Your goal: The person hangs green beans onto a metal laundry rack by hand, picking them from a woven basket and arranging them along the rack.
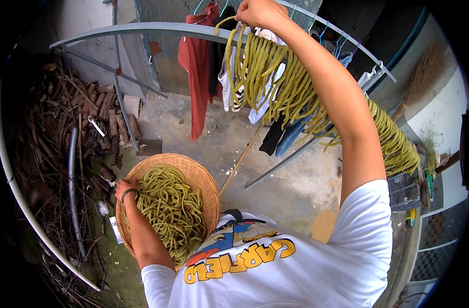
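At the top of the view my right hand [260, 13] is raised to a grey metal rail [142, 28], its fingers pinched on a long green bean [225, 21]. A dense row of limp long beans [265, 66] hangs over the rail, running to the right behind my forearm. Lower left, my left hand [125, 189] grips the rim of a round woven basket [210, 187], held against my body. A tangled heap of long beans [167, 205] lies inside it. The left fingertips are partly hidden by the rim.
Clothes hang beyond the rail, among them red trousers [196, 77]. Stacked firewood [85, 102] and a grey pipe [73, 179] lie on the left. A slanted metal leg [283, 161] and a thin pole [242, 159] cross the concrete floor. A dark crate [403, 190] stands at right.
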A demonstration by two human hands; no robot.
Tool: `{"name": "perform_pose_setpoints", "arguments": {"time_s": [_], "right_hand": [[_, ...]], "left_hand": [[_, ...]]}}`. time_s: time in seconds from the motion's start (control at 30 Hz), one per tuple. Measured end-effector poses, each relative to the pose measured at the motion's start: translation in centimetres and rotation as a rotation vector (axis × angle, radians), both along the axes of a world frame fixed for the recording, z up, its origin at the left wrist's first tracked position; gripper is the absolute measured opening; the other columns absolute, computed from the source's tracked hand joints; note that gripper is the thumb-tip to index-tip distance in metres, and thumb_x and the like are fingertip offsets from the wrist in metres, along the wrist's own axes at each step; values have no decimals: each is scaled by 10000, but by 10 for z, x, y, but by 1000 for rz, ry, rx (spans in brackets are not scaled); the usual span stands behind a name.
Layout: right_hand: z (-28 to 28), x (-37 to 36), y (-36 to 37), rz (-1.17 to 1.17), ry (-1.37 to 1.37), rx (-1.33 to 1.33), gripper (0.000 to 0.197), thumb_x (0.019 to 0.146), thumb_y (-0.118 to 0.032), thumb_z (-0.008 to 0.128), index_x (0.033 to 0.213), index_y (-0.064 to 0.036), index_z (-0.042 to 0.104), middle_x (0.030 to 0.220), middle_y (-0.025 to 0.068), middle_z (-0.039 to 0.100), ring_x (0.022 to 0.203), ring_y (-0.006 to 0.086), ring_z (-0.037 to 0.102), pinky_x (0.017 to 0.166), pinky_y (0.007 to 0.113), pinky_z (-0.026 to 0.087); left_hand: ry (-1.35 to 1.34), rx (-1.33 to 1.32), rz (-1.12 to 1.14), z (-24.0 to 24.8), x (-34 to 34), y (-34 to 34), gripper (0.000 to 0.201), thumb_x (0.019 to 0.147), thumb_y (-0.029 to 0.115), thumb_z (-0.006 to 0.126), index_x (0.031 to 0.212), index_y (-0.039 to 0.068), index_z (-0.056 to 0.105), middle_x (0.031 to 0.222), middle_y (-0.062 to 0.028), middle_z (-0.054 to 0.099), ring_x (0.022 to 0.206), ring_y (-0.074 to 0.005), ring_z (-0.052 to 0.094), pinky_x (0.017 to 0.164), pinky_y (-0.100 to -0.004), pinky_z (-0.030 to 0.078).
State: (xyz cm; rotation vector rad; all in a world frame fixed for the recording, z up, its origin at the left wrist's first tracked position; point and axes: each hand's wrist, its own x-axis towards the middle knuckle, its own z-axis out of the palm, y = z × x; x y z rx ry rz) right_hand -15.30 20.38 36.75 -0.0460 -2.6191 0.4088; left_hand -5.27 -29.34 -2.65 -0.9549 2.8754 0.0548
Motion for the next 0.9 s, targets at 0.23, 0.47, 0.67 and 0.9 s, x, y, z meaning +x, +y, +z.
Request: {"name": "perform_pose_setpoints", "arguments": {"time_s": [0.23, 0.47, 0.67, 0.9], "right_hand": [[-7, -29, 25, -58, 65, 52, 194, 727, -236, 634, 872, -163, 739, 933, 143, 692, 877, 308, 671, 785, 425, 515], [-12, -17, 25, 391, -32, 66, 302, 800, -331, 641, 946, -78, 719, 853, 153, 699, 827, 265, 686, 756, 374, 528], [-7, 31, -5, 332, -132, 201, 299, 782, -348, 656, 848, -64, 721, 758, 157, 683, 747, 305, 675, 716, 388, 526], [-25, 31, 2, 362, 121, 137, 379, 766, -319, 649, 982, -9, 676, 870, 177, 679, 816, 350, 656, 772, 419, 513]], "left_hand": [[7, -8, -13, 4, 1, 3, 586, 758, 531, 668, 1118, 75, 588, 1192, -108, 581, 1140, -280, 531, 942, -440, 415], [-1, 22, 5, 1, 1, -1, 577, 771, 508, 666, 1131, 65, 583, 1195, -112, 577, 1156, -287, 519, 957, -450, 406], [-32, 18, 7, 2, 0, -2, 606, 772, 536, 651, 1151, 68, 578, 1192, -113, 580, 1138, -291, 535, 948, -448, 417], [-18, 23, -5, 10, -1, 4, 611, 781, 552, 635, 1139, 58, 588, 1191, -133, 589, 1132, -290, 549, 945, -443, 418]]}}
